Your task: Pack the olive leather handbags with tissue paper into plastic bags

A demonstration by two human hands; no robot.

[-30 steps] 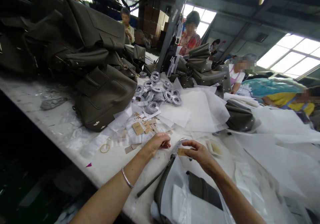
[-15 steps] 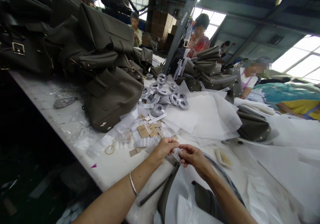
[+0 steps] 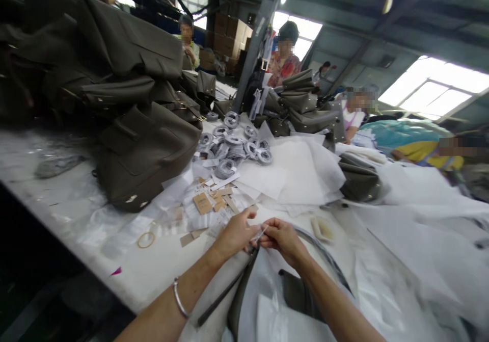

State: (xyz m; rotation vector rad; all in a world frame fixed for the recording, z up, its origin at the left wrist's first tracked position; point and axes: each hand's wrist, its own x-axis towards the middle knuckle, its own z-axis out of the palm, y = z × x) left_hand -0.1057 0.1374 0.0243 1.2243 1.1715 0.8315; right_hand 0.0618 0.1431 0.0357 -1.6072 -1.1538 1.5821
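Observation:
A small whitish, translucent piece [image 3: 260,234] shows between my hands, at the top end of a dark strap [image 3: 225,292]. My right hand [image 3: 283,237] pinches the piece between thumb and fingertips. Beside it, my left hand [image 3: 237,232] has its fingers curled round the other side of the piece and the strap end, partly hidden, its index finger lifted. Below lies a dark olive handbag [image 3: 239,296], part covered with white wrapping sheet [image 3: 267,281]. A grey, wrapped strap [image 3: 323,253] curves behind my right forearm.
Olive handbags [image 3: 147,151] are heaped at the left. Coiled wrapped straps [image 3: 226,167], brown tags [image 3: 202,203] and white sheets [image 3: 301,171] lie ahead. A yellow ring [image 3: 145,239] and a small tray [image 3: 322,229] rest on the table. Several people work beyond, near a post [image 3: 254,46].
The view has swung right, so everything sits further left. My left thumb and index finger have spread apart somewhat, and the whitish piece has turned between my hands.

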